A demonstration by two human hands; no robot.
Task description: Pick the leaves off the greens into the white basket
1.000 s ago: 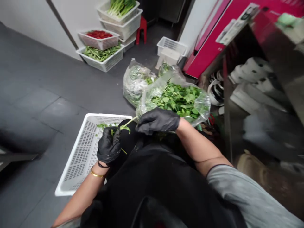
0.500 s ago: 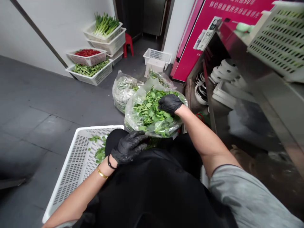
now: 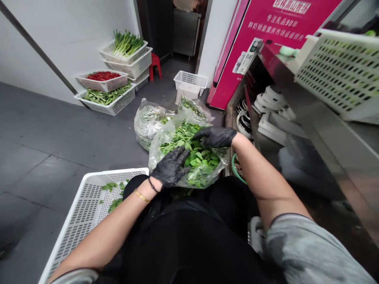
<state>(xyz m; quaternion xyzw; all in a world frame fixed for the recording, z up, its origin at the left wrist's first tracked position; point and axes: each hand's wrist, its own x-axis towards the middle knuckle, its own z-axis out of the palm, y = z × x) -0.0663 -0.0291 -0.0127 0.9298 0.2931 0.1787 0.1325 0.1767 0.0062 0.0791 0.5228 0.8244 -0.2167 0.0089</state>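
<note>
A clear plastic bag (image 3: 156, 146) full of green leafy stems (image 3: 204, 157) stands open before my knees. My left hand (image 3: 171, 167), in a black glove, rests on the bag's near left side with its fingers spread against the leaves. Over the right part of the greens is my right hand (image 3: 218, 137), gloved too, its fingers stretched out leftward and touching the leaves. Neither hand grips a stem that I can see. Beside my left leg, a white slotted basket (image 3: 85, 209) holds a few loose green sprigs (image 3: 115, 204).
Two more bags of greens (image 3: 147, 122) (image 3: 194, 107) sit just behind. Along the wall stand baskets of green beans (image 3: 103, 96), red chillies (image 3: 102, 76) and scallions (image 3: 127, 42). A red stool (image 3: 155, 65) is near the doorway. On my right runs a metal counter (image 3: 322, 106) with dishes beneath.
My left hand has moved from my knee forward onto the bag's leaves. My right hand has lifted from deeper in the greens, its fingers now stretched out. The camera view has shifted slightly.
</note>
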